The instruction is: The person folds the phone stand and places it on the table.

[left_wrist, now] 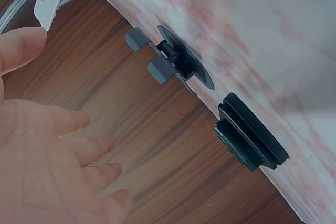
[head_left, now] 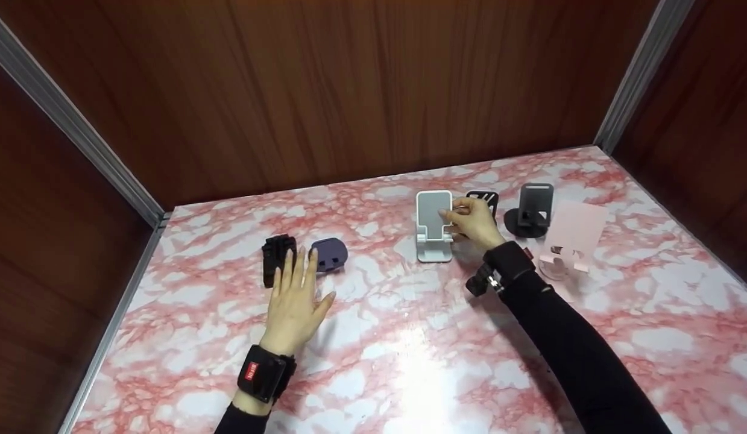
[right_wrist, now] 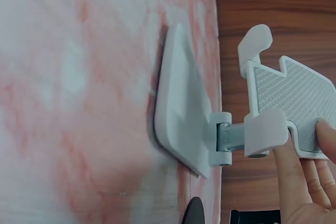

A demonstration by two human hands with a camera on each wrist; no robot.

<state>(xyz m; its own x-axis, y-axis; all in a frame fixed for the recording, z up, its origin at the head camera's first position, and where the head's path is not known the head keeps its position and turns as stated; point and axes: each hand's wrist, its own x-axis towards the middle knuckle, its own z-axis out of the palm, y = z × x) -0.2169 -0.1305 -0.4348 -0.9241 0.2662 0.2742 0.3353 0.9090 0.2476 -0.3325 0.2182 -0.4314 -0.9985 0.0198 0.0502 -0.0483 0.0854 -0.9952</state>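
My right hand (head_left: 477, 224) pinches the side of a white phone stand (head_left: 434, 211) with a grey textured pad. In the right wrist view the thumb lies on the pad and the other fingers are behind the plate; the stand's white base (right_wrist: 181, 103) rests on the table. My left hand (head_left: 293, 310), fingers straight and holding nothing, hovers at the left. Just past its fingertips are a folded black stand (head_left: 269, 265) and a dark purple phone stand (head_left: 333, 248). The left wrist view shows the purple stand's two hooks (left_wrist: 161, 70) beyond the spread fingers.
Right of the white stand, a black slotted stand (head_left: 488, 197) is partly hidden by my right hand. A dark grey stand (head_left: 537, 199) on a round base and a pink stand (head_left: 577, 229) stand further right. Wooden walls (head_left: 349, 90) enclose the marbled table (head_left: 373, 361).
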